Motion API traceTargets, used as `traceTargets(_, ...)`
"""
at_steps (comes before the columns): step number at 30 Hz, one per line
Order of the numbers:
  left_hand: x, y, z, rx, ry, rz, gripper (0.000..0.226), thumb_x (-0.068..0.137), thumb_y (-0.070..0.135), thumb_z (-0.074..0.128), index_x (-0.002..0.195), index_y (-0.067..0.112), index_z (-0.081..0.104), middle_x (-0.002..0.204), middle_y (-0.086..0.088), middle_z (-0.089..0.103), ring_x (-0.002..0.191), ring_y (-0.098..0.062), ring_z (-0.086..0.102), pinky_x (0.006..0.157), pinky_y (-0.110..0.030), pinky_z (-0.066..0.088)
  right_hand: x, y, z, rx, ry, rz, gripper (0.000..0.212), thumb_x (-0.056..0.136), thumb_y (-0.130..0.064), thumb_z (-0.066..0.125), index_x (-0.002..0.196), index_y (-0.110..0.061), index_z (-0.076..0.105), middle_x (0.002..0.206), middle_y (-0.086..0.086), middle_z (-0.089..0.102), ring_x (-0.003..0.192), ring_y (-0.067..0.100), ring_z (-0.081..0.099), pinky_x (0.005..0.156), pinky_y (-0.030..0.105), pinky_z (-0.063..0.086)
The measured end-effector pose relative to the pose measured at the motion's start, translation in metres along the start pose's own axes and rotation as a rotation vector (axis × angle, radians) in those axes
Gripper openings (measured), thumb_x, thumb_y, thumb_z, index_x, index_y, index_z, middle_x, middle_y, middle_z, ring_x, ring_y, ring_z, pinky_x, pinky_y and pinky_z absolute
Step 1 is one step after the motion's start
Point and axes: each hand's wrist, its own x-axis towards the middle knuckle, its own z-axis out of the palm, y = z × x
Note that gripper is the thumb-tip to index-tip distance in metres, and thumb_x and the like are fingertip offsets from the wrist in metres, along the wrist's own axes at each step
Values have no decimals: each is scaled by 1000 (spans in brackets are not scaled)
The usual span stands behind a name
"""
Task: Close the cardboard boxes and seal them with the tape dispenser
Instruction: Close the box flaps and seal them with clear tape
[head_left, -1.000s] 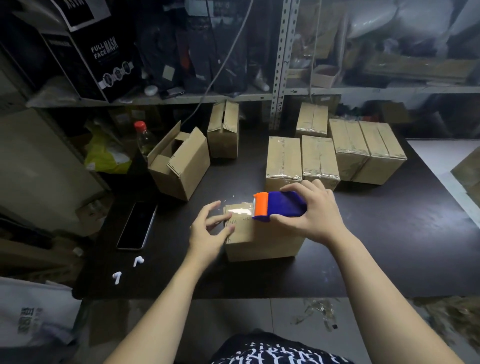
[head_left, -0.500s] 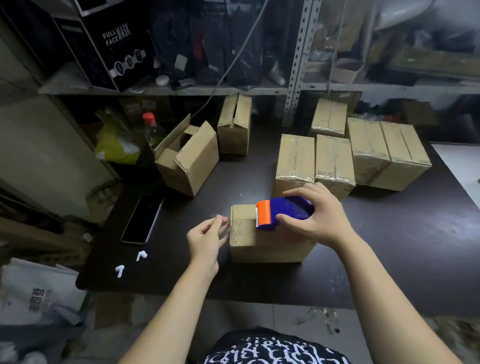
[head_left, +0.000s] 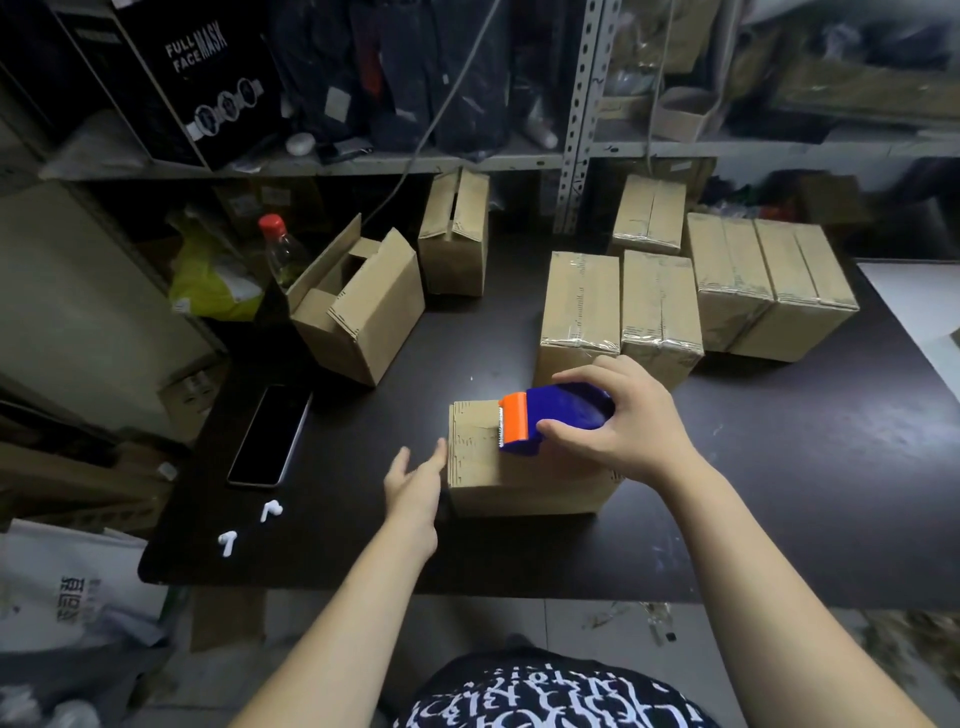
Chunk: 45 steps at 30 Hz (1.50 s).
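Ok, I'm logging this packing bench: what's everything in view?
near box: one, brown, table front
tape dispenser: one, blue and orange, atop near box
open box: one, brown, table left rear
upright box: one, brown, table rear
taped boxes: five, brown, table right rear
phone: one, black, table left
earbuds: two, white, table front-left
bottle: one, clear, red cap, behind open box
table: one, dark, centre
left hand: one, open, at near box's left side
right hand: one, gripping tape dispenser

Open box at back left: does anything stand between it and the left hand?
Nothing visible. Only bare table lies between the left hand and the open box; the phone lies off to the side.
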Motion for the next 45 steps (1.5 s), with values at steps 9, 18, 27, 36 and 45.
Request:
traceTargets(9,-29,6,28,200,-23,494,64,100,37,66,158,28,39,142,5,62,123,-8,60,91,-22,47,-4,-7,-1,-5,37,67,62,77,-67,80,125,-30,69,111,-12,66,102,6,53,75,13,40)
traceTargets(18,2,39,75,294,-74,529,49,94,33,76,140,23,63,125,6,71,108,-5,64,67,-18,53,-9,1,-29,96,-83,316,39,82,-58,80,111,-34,72,105,-17,74,97,8,68,78,30,61)
traceTargets(27,14,34,82,301,-100,538,30,95,35,75,122,22,74,102,15,69,101,-4,66,78,-28,58,-11,4,-36,97,-106,398,51,75,-71,78,105,-30,71,95,-18,71,90,5,67,65,22,55)
traceTargets(36,14,29,85,256,-73,555,25,92,29,78,115,20,78,97,19,70,92,6,64,72,-16,51,-27,19,-57,-43,-48,509,53,71,-67,82,76,-20,59,74,-8,63,73,10,61,55,27,45)
traceTargets(45,18,30,85,226,-102,529,30,88,31,82,116,20,79,101,15,74,97,-2,68,88,-32,59,-79,70,-75,85,-39,587,63,71,-65,81,59,-15,44,51,-5,42,47,11,38,50,26,32)
